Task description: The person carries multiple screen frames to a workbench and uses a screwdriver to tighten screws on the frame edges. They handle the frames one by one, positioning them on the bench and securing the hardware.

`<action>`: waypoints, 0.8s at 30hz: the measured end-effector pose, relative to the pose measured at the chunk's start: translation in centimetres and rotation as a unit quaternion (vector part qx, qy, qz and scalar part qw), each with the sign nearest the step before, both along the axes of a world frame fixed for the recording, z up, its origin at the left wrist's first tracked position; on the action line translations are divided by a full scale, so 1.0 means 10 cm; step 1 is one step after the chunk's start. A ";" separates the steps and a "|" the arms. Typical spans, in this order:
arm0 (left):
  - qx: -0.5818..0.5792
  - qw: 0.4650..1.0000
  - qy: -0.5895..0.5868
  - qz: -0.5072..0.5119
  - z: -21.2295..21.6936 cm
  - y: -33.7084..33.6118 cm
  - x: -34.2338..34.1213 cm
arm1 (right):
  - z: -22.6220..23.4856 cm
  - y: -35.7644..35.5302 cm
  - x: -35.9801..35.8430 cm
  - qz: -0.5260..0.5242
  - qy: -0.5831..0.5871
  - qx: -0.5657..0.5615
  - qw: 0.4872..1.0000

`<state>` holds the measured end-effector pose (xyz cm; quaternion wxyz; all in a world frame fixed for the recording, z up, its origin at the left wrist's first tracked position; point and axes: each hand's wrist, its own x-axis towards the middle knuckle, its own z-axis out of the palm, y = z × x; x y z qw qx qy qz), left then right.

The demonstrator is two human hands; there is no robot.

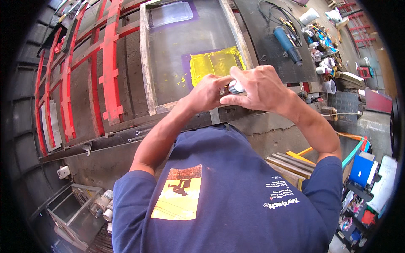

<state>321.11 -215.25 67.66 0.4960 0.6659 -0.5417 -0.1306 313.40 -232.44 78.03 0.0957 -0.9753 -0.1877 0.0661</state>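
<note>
Both my hands meet over the near edge of a wood-framed printing screen (148,63). Between them is a small cylindrical container with a white rounded end (237,87), largely covered by my fingers. My left hand (209,91) is closed around its left side. My right hand (259,87) is closed over it too, with the thumb below the white end and the fingers curled above. Just beyond my hands, a patch of bright yellow ink (213,64) lies on the screen mesh. A whitish patch with a purple border (172,14) sits at the screen's far end.
Red slatted racks (110,63) stand on the left. A blue heat gun (287,44) with a black cord lies on a dark board (270,25) to the right. Farther right are a white tub (309,16) and cluttered bottles. Wooden bars (291,164) stand below my right arm.
</note>
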 end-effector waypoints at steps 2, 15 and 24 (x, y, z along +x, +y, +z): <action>0.004 0.998 -0.003 0.056 0.01 -0.09 -0.09 | -0.06 -0.09 0.03 -0.025 -0.001 0.010 1.000; 0.028 0.987 0.063 0.144 -0.04 -0.03 -0.30 | -0.03 -0.21 0.13 0.089 0.006 0.022 0.996; 0.039 0.992 0.010 0.120 -0.01 0.03 -0.17 | -0.15 -0.16 0.12 0.159 -0.151 0.056 0.974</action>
